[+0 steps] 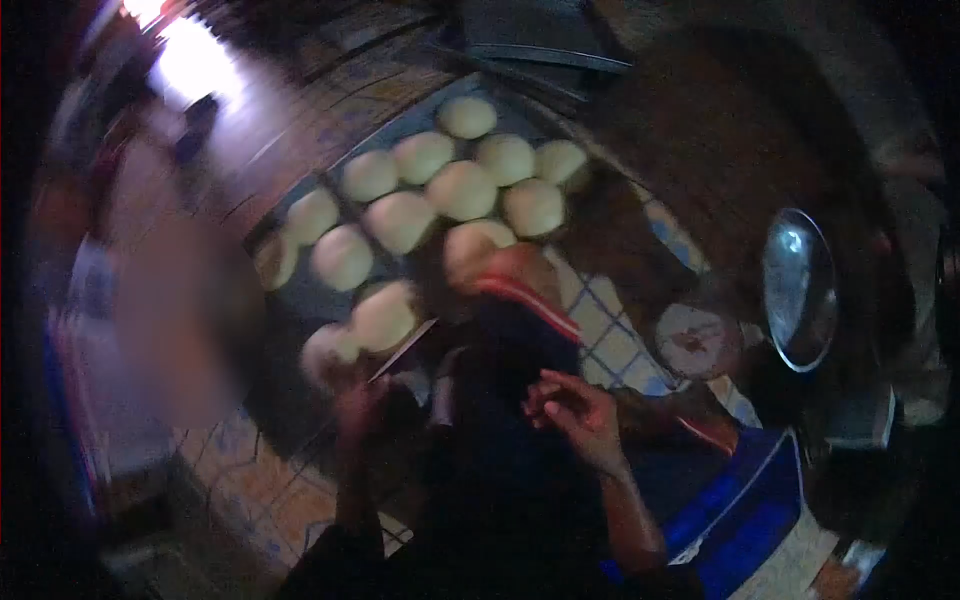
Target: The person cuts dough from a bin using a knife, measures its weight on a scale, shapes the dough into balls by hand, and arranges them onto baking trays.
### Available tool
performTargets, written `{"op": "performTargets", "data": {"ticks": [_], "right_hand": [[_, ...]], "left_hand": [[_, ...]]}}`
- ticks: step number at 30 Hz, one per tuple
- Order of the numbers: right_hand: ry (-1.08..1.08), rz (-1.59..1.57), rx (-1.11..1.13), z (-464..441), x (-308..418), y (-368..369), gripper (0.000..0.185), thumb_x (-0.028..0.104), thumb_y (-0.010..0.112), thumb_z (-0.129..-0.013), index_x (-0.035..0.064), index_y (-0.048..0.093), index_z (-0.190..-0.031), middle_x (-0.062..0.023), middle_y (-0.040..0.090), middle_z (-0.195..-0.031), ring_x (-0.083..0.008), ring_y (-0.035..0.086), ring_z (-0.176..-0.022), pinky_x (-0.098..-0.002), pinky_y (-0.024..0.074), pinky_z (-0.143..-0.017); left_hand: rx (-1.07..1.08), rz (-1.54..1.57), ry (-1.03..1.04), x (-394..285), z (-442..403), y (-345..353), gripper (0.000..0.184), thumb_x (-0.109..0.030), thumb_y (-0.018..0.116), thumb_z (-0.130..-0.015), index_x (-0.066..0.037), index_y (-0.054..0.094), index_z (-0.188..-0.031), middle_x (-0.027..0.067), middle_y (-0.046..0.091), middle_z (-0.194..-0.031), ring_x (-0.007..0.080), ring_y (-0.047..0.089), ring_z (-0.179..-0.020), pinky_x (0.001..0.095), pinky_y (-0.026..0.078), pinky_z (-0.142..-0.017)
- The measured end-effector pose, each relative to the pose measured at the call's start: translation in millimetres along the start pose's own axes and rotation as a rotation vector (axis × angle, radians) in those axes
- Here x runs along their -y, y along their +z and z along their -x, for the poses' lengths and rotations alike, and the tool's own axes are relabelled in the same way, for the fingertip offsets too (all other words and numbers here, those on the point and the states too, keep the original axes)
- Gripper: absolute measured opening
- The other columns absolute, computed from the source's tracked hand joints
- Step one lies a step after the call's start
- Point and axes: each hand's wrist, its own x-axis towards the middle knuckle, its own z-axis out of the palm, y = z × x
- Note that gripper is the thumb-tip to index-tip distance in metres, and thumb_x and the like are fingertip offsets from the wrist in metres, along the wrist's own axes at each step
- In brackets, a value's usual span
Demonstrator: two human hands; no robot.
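Near the pale balls (pixel 461 190) at eleven o'clock, a thin tool (pixel 403 351) is gripped by the left hand (pixel 362 405), the right hand (pixel 585 420) half-open.

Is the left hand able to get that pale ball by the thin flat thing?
Probably yes. The pale ball sits just past the left hand. The thin flat thing at its fingers might get in the way, but it's blurry.
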Motion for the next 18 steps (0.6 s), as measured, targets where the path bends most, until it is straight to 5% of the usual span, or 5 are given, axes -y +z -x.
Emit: {"op": "performTargets", "data": {"ticks": [3, 5, 9, 14, 18], "right_hand": [[0.13, 0.091, -0.368, 62.3, 35.2, -50.6, 0.035, 0.026, 0.057, -0.094, 0.0027, 0.059, -0.12, -0.0069, 0.064, -0.089, -0.0091, 0.058, -0.064, -0.0248, 0.0517, -0.061], [-0.043, 0.134, -0.26, 78.7, 52.2, -41.1, 0.042, 0.032, 0.055, -0.095, 0.0011, 0.056, -0.123, -0.0132, 0.063, -0.11, -0.0179, 0.061, -0.097, -0.0337, 0.0494, -0.085], [-0.727, 0.367, -0.232, 45.2, 30.0, -13.3, 0.068, 0.044, 0.029, -0.099, 0.0037, 0.005, -0.148, -0.0177, -0.006, -0.155, -0.0289, -0.007, -0.143, -0.0417, -0.0021, -0.114], [-0.867, 0.496, -1.143, 131.7, 29.0, -140.2, 0.068, 0.046, 0.023, -0.1, 0.0014, 0.005, -0.148, -0.0185, -0.002, -0.155, -0.0288, -0.002, -0.143, -0.0416, 0.0019, -0.115], [-0.428, 0.55, -1.73, 305.1, -11.3, -206.3, 0.031, 0.017, 0.059, -0.089, 0.0039, 0.058, -0.117, -0.0163, 0.058, -0.121, -0.0293, 0.057, -0.11, -0.0406, 0.0471, -0.089]], "left_hand": [[-0.477, 0.479, 0.146, -101.0, -15.3, -73.8, 0.046, -0.035, 0.036, -0.099, -0.004, 0.046, -0.133, 0.0146, 0.037, -0.143, 0.0292, 0.043, -0.123, 0.0429, 0.033, -0.105], [-0.542, 0.189, -0.002, -223.7, -25.0, -77.4, 0.053, -0.022, 0.047, -0.096, -0.002, 0.03, -0.142, 0.0198, 0.041, -0.14, 0.0299, 0.043, -0.127, 0.045, 0.038, -0.103], [-0.235, 0.853, 0.414, -348.8, 57.5, -74.2, 0.058, -0.023, 0.045, -0.097, -0.003, 0.019, -0.145, 0.0205, 0.036, -0.143, 0.0298, 0.038, -0.131, 0.0451, 0.034, -0.106], [0.522, 1.093, 0.677, -410.4, 191.0, -91.9, 0.065, -0.024, 0.042, -0.098, -0.004, 0.007, -0.148, 0.0211, 0.031, -0.146, 0.0297, 0.033, -0.134, 0.0452, 0.031, -0.109], [1.486, 1.35, 0.61, -429.0, 208.5, -99.9, 0.037, -0.023, 0.064, -0.088, -0.001, 0.048, -0.112, 0.0129, 0.057, -0.098, 0.0175, 0.055, -0.087, 0.0336, 0.05, -0.073]]}}
